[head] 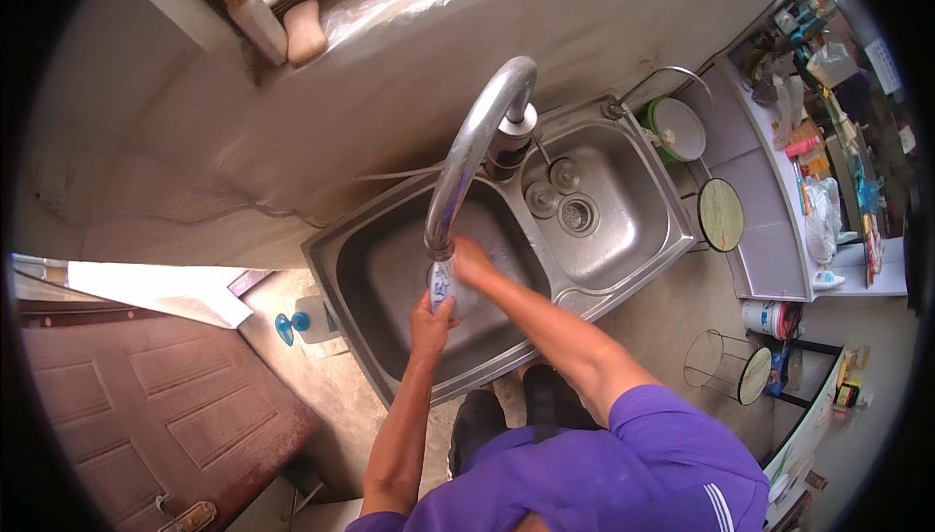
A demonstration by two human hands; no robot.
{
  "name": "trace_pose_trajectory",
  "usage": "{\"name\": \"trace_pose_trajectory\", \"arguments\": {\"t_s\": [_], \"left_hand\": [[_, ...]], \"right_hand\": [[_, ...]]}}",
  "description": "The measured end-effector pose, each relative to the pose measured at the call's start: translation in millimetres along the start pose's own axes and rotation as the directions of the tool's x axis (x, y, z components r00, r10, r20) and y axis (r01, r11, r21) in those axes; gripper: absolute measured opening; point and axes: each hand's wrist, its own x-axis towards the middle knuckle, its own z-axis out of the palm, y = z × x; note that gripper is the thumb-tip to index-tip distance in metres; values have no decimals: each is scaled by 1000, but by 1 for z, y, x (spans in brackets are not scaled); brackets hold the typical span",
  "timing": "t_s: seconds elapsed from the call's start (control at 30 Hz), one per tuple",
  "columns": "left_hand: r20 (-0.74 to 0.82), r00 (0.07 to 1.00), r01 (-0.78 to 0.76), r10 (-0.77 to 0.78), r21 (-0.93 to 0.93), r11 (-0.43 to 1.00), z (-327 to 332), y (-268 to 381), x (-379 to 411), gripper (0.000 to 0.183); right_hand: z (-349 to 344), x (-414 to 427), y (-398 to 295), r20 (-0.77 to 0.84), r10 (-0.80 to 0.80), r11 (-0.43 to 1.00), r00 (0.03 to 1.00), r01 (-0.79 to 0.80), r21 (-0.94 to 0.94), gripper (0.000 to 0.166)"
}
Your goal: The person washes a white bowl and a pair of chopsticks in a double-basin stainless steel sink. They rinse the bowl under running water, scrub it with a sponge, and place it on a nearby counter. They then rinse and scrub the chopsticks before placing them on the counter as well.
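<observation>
A white bowl-like dish with a blue pattern (440,285) is tilted on its side beneath the spout of a chrome faucet (467,141). My left hand (431,324) grips its near edge, thumb on the outside. My right hand (473,261) is at the dish's far right side, just beside the spout tip; its fingers are partly hidden, so their hold is unclear. Both hands are over the larger left basin of a steel double sink (380,240). Whether water is running cannot be made out.
The right basin (621,196) holds two round strainer lids (555,185) beside its drain. A green bucket (668,130) and a round-topped stool (720,215) stand right of the sink. A jug with a blue cap (314,320) and a brown door (168,400) are at left.
</observation>
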Motion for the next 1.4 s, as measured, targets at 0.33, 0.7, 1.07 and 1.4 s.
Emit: {"name": "trace_pose_trajectory", "arguments": {"t_s": [0.33, 0.7, 1.07, 1.4], "left_hand": [[112, 994, 4, 7, -93, 996, -7, 17, -20, 25], [157, 981, 161, -117, -300, 940, -15, 38, -19, 24], [26, 996, 87, -84, -158, 984, 1, 30, -8, 17], [55, 992, 116, -109, -130, 985, -14, 21, -8, 22]], "right_hand": [[-2, 21, 41, 405, 81, 579, 911, -374, 725, 53], [22, 6, 58, 147, 14, 252, 989, -146, 957, 45], [21, -41, -35, -355, -744, 654, 566, 508, -561, 43], [34, -57, -45, -438, -705, 706, 557, 495, -506, 38]]}}
